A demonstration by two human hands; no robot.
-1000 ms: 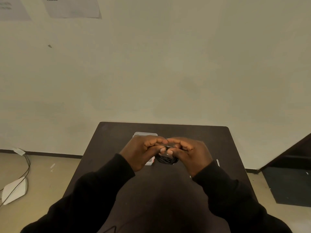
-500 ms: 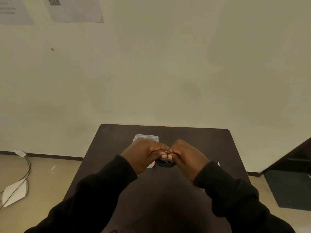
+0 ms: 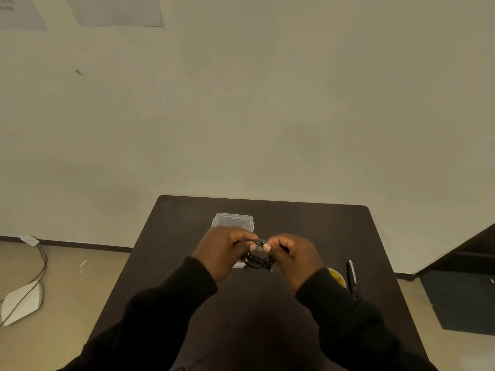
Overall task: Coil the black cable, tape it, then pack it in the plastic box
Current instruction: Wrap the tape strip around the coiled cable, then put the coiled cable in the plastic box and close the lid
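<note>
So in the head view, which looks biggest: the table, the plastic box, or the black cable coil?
1. table
2. plastic box, partly behind the hands
3. black cable coil, mostly hidden, so its rank below the box is unsure

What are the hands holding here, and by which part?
Both hands, left hand and right hand, pinch the coiled black cable at its top.

Coiled black cable [image 3: 259, 259] — mostly hidden (tape perhaps too) — behind fingers.

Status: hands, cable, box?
Both hands, left hand and right hand, pinching coiled black cable. Plastic box behind, lid on. Nothing blocking.
</note>
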